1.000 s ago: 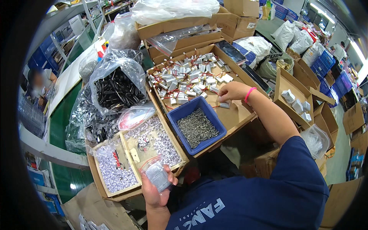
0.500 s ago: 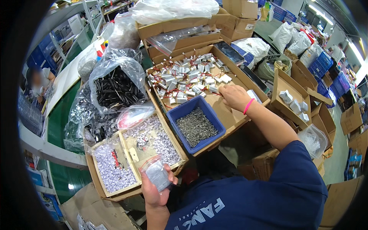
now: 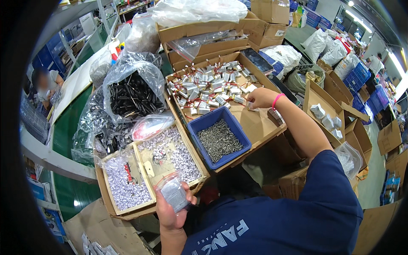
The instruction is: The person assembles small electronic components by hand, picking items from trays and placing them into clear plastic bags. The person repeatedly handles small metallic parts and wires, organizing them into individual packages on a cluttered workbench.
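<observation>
My left hand [image 3: 169, 212] holds a small clear plastic bag [image 3: 173, 193] of grey parts, close to my chest and just in front of a cardboard tray [image 3: 123, 210] of small pale pieces. My right hand [image 3: 260, 98], with a pink band on the wrist, reaches out over a cardboard box [image 3: 259, 125] of small silver batteries with red wires [image 3: 208, 89]. Its fingertips pinch one small silver piece at the near edge of that pile. A blue bin [image 3: 199, 123] of grey metal screws sits between my two hands.
A clear bag of black parts [image 3: 134, 91] stands left of the battery box. More cardboard boxes [image 3: 327, 114] with white pieces are on the right, bags and blue crates behind. Another person [image 3: 44, 85] sits at the far left by a green table.
My right hand has shifted slightly along the near edge of the battery pile. My left hand has kept the small bag in the same place.
</observation>
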Demonstrator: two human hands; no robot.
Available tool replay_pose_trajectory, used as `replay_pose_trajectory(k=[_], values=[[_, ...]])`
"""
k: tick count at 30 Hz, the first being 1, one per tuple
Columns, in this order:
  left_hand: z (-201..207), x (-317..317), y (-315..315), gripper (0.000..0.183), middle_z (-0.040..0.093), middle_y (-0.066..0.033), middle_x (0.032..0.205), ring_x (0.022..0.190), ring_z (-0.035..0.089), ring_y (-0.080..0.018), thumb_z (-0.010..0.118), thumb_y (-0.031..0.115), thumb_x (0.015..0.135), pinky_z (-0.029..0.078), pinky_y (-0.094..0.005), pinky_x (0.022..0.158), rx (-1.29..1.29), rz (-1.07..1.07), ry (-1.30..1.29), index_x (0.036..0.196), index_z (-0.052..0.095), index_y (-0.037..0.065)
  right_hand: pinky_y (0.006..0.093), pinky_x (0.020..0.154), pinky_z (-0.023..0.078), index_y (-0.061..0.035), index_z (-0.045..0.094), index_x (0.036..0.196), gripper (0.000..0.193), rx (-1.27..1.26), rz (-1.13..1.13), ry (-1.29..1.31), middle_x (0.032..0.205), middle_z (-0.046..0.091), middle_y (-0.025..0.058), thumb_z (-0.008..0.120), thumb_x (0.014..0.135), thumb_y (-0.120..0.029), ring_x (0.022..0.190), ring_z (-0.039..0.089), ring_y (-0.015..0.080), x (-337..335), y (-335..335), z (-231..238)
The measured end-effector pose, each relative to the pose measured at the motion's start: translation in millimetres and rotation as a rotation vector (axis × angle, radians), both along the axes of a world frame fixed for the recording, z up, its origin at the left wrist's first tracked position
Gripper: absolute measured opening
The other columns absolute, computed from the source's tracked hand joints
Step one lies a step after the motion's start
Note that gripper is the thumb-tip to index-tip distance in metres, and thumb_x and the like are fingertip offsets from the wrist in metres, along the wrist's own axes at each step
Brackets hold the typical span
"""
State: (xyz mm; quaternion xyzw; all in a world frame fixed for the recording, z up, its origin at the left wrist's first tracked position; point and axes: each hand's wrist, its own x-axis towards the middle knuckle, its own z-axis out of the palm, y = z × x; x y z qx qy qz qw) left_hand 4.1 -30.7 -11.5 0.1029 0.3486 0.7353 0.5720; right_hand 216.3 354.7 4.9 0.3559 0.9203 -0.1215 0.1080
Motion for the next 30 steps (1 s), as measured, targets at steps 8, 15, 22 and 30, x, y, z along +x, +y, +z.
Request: replay_pose_trajectory(k=[8,15,22,30], values=[[2.8,5.5,-4.0,0.054,0.055,-0.0112,0.091,0.066,0.051,-0.0222,0.02,0.056,0.098,0.044,-0.0374,0.058,0.009,0.02,0.027,0.122,0.045,0.015,0.0399,0.078,0.049,-0.0124,0.069,0.101,0.039,0.078,-0.123,-0.091,0.094,0.068,0.0131,0.074,0.067,-0.029,0.09,0.063,0.0305,-5.3,-20.4,7.0],[0.2,5.8,-2.8,0.059,0.056,-0.0118,0.091,0.069,0.053,-0.0217,0.023,0.055,0.097,0.045,-0.0389,0.061,0.061,-0.025,0.014,0.127,0.044,0.008,0.0396,0.078,0.049,-0.0134,0.066,0.1,0.035,0.05,-0.147,0.014,0.094,0.068,0.0124,0.073,0.068,-0.026,0.09,0.063,0.0308,-1.8,-30.8,1.5],[-0.5,4.9,-6.7,0.059,0.057,-0.0116,0.089,0.068,0.053,-0.0217,0.024,0.055,0.098,0.045,-0.0383,0.061,0.019,-0.008,0.012,0.125,0.045,0.007,0.0405,0.08,0.049,-0.0118,0.066,0.099,0.028,0.149,-0.042,0.007,0.093,0.067,0.0139,0.068,0.072,-0.018,0.09,0.063,0.0316,-1.3,-37.0,-5.1],[-1.4,3.7,-6.8,0.057,0.057,-0.0116,0.089,0.068,0.053,-0.0214,0.024,0.053,0.098,0.046,-0.0381,0.06,0.028,-0.011,0.035,0.124,0.046,0.008,0.0457,0.078,0.048,-0.006,0.062,0.093,0.017,0.249,-0.036,0.044,0.083,0.065,0.019,0.059,0.077,-0.013,0.084,0.063,0.0352,-1.3,-51.5,-4.9]])
